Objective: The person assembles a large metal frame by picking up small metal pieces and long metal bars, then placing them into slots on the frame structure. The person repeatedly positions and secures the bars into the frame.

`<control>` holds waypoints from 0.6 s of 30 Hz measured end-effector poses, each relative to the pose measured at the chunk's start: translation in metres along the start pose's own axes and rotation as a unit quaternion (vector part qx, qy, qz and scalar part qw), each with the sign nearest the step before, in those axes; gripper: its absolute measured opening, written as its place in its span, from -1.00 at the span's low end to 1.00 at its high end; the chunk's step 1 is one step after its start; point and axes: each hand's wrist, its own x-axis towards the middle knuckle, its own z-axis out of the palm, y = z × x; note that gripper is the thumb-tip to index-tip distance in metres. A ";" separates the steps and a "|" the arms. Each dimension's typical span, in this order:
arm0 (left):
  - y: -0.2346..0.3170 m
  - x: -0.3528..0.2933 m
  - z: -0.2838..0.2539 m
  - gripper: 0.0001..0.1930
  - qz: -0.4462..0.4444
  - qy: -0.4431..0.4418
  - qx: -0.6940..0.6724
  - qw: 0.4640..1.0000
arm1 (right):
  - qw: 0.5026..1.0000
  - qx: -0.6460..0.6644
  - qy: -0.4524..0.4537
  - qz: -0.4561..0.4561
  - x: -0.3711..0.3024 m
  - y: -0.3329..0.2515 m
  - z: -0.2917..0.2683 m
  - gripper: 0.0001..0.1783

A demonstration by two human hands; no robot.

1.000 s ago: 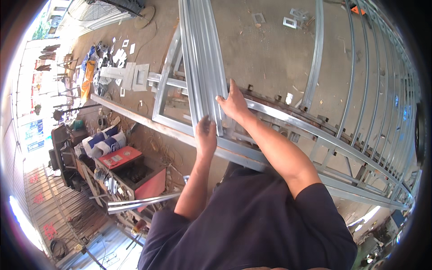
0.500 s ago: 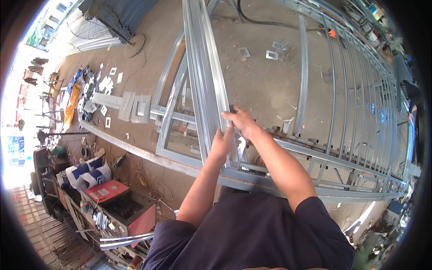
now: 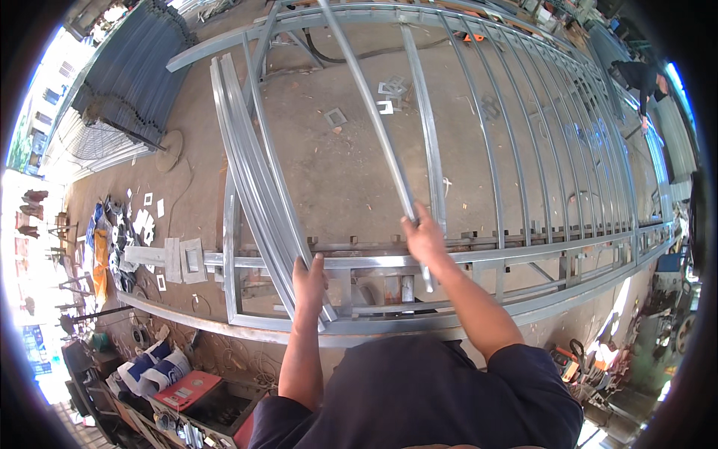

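My right hand (image 3: 425, 241) is closed around a single long metal tube (image 3: 370, 105), which slants from the far edge down to just below my fist. My left hand (image 3: 308, 286) sits at the near end of a bundle of metal tubes (image 3: 258, 176), its fingers bent over the bundle's right side. These tubes lie side by side, tilted away to the far left, across the rails of a large welded metal frame (image 3: 363, 262). Part of my left hand's grip is hidden behind the hand itself.
Evenly spaced bars (image 3: 516, 135) fill the frame's right side, where another person (image 3: 643, 82) bends at the far right. A stack of metal tubing (image 3: 134, 67) stands far left. Flat square plates (image 3: 192, 262) lie on the left rail; a red box (image 3: 187, 389) sits lower left.
One tube has come apart from the bundle and moved right in my right hand. The bundle has shifted left, with my left hand still at it. My view has swung, showing another person.
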 end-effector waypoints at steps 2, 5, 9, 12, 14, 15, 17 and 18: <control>0.005 -0.008 0.016 -0.74 -0.005 -0.052 -0.035 0.998 | 0.997 0.001 0.065 -0.030 0.024 0.035 -0.023 -0.29; 0.010 -0.010 0.042 -0.79 -0.025 -0.109 -0.056 0.992 | 0.996 -0.008 0.091 0.005 0.050 0.051 -0.045 -0.30; 0.028 -0.011 0.079 -0.81 -0.041 -0.158 -0.053 0.985 | 0.991 -0.074 0.111 0.032 0.068 0.069 -0.053 -0.30; 0.037 -0.011 0.106 -0.82 -0.049 -0.183 -0.042 0.981 | 0.992 -0.037 0.109 0.046 0.075 0.085 -0.046 -0.30; 0.045 -0.014 0.119 -0.82 -0.061 -0.198 -0.035 0.978 | 0.994 -0.003 0.102 0.051 0.075 0.085 -0.044 -0.32; 0.046 -0.015 0.125 -0.82 -0.067 -0.204 -0.032 0.976 | 0.993 0.002 0.105 0.054 0.073 0.084 -0.044 -0.32; 0.037 -0.011 0.135 -0.84 -0.071 -0.224 -0.039 0.971 | 0.992 0.011 0.112 0.063 0.069 0.085 -0.043 -0.33; 0.035 -0.009 0.140 -0.84 -0.072 -0.230 -0.035 0.970 | 0.991 0.003 0.116 0.068 0.072 0.090 -0.042 -0.33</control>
